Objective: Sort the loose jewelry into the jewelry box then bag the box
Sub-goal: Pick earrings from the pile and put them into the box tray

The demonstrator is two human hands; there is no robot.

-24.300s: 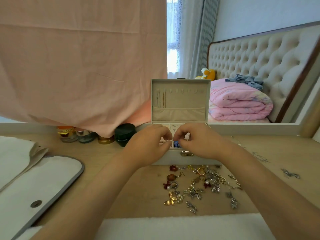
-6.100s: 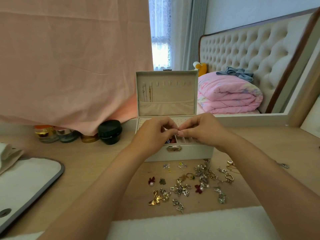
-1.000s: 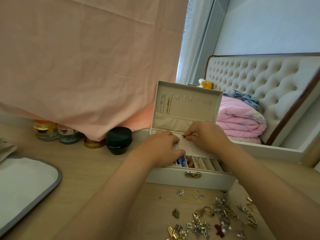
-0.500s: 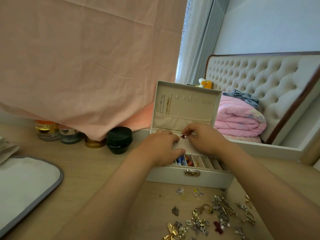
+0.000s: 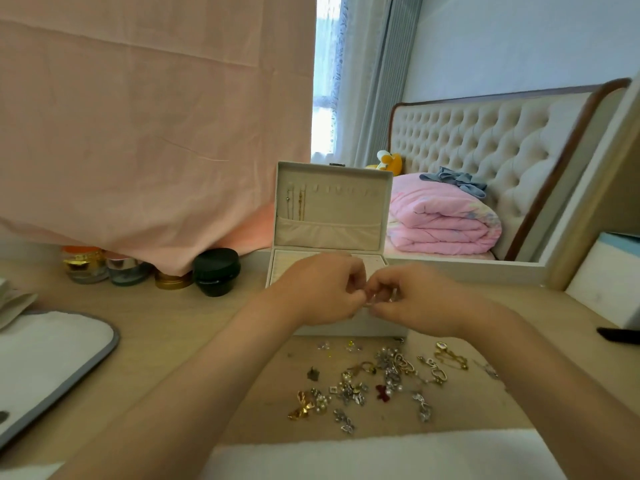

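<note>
Fingertips meeting right in the middle: the left hand (image 5: pixel 322 289) and the right hand (image 5: pixel 420 301) are curled in toward each other, thumbs and forefingers pinching a small silvery piece (image 5: pixel 381 297) between them. It's blurred, so I cannot tell what kind of piece it is. Both hands hover just over the front edge of the jewelry box (image 5: pixel 349 328), hiding most of its tray.

The box is open, its lid (image 5: pixel 332 216) standing upright behind the hands. A couple of thin chains (image 5: pixel 296 206) hang on the left of the lid's lining, above a pocket.

In front of the box, on the wooden table (image 5: pixel 180 334), the loose jewelry (image 5: pixel 374 382) is scattered in a rough patch: a gold bow at the near left, a dark red piece in the middle, gold loops out to the right, silvery bits all through.

Off to the left lies the bag (image 5: pixel 52 355), white with grey edging, flat on the table and well apart from the box. Further back on the left, a row of small jars (image 5: pixel 104 266) and a black jar (image 5: pixel 216 271) sit under the hem of a hanging pink cloth (image 5: pixel 156 116). At the near edge there's a white fluffy cloth (image 5: pixel 381 455). Behind the box, a folded pink quilt (image 5: pixel 443 220) rests against a tufted headboard (image 5: pixel 485 143).
</note>
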